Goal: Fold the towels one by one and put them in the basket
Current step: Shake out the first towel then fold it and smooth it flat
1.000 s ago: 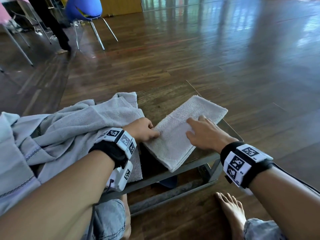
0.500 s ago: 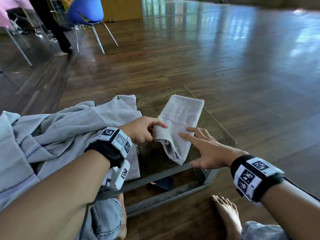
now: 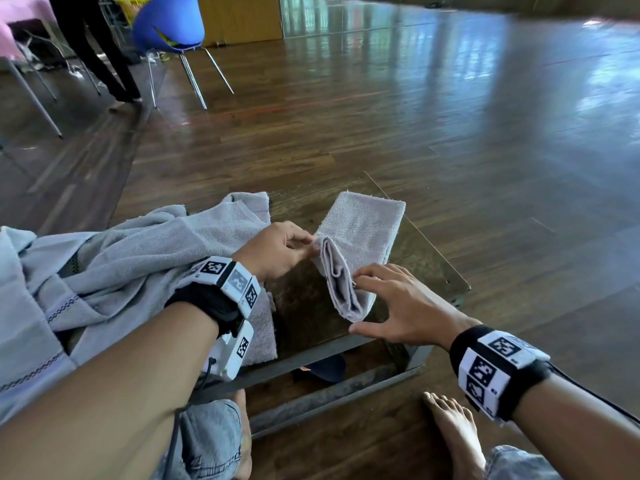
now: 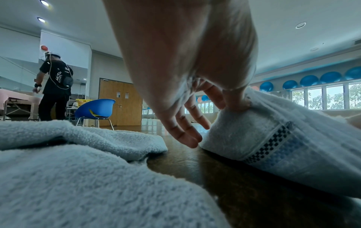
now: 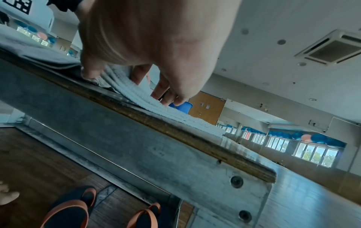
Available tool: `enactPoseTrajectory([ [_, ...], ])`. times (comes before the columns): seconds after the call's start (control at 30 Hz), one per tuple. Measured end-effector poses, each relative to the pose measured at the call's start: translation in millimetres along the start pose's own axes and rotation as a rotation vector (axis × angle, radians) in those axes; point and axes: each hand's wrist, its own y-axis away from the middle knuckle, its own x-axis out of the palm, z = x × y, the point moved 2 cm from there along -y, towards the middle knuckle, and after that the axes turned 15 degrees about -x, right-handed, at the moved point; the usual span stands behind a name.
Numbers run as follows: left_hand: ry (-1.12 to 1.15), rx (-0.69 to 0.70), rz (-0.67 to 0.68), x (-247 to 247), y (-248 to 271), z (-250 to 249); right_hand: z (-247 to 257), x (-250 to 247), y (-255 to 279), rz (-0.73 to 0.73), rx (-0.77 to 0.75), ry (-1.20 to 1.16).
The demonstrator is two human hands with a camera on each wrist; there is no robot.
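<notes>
A pale grey towel (image 3: 363,233), folded into a narrow strip, lies on the low wooden table (image 3: 433,271). My left hand (image 3: 310,242) pinches the strip's left edge near its middle. In the left wrist view the thumb presses on top of the towel (image 4: 273,138) while the fingers (image 4: 187,135) point down beside it. My right hand (image 3: 358,303) is spread over the near end; its fingertips (image 3: 360,280) touch the layered edge and the thumb rests by the near corner. In the right wrist view that hand (image 5: 126,86) spans the towel (image 5: 175,114).
A heap of unfolded grey towels (image 3: 121,265) covers the table's left side and my lap. Dark sandals (image 5: 78,208) sit under the table, and my bare foot (image 3: 453,434) is beside it. Far back stand a blue chair (image 3: 166,26), a person (image 3: 93,46) and a yellow basket (image 4: 84,101).
The towel went from a wide flat rectangle to a narrow folded strip. My left hand lifted its edge over, and my right hand slid from the top to the near end.
</notes>
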Motion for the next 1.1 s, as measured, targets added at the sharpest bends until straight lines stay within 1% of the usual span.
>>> enactPoseTrajectory([
  [0.13,0.007,0.005,-0.042,1,-6,6,-2,1,0,0.028,0.01,0.043],
  [0.2,0.013,0.022,-0.054,1,-6,5,0,0,-3,-0.005,0.013,0.009],
  [0.27,0.022,0.018,-0.066,2,-7,6,3,-3,-6,-0.067,0.001,-0.081],
  [0.3,0.025,0.004,-0.078,3,-7,7,3,-5,-7,-0.109,0.026,-0.138],
  [0.37,0.036,-0.039,-0.097,3,-9,6,-2,-15,-10,-0.205,0.176,-0.268],
  [0.43,0.008,-0.125,-0.068,3,-11,7,-7,-25,-13,-0.27,0.323,-0.452],
  [0.47,-0.053,-0.183,-0.032,4,-11,7,-8,-29,-15,-0.282,0.372,-0.569],
  [0.53,-0.192,-0.316,0.066,8,-13,9,-10,-32,-16,-0.262,0.463,-0.741],
  [0.57,-0.235,-0.375,0.099,10,-14,9,-11,-31,-16,-0.241,0.511,-0.776],
  [0.6,-0.229,-0.439,0.107,11,-15,10,-11,-28,-17,-0.228,0.559,-0.793],
  [0.67,-0.039,-0.585,0.115,11,-16,11,-15,-24,-20,-0.235,0.634,-0.804],
  [0.73,0.144,-0.649,0.125,9,-22,13,-20,-23,-26,-0.262,0.66,-0.793],
  [0.8,0.215,-0.606,0.096,8,-30,11,-30,-26,-36,-0.27,0.652,-0.73],
  [0.83,0.2,-0.571,0.056,7,-36,10,-36,-28,-42,-0.266,0.649,-0.679],
  [0.97,0.036,-0.454,-0.154,12,-58,6,-67,-30,-64,-0.235,0.706,-0.507],
  [1.03,-0.041,-0.429,-0.225,19,-65,7,-79,-27,-71,-0.23,0.733,-0.464],
  [1.1,-0.083,-0.433,-0.266,23,-71,11,-85,-24,-76,-0.228,0.725,-0.418],
])
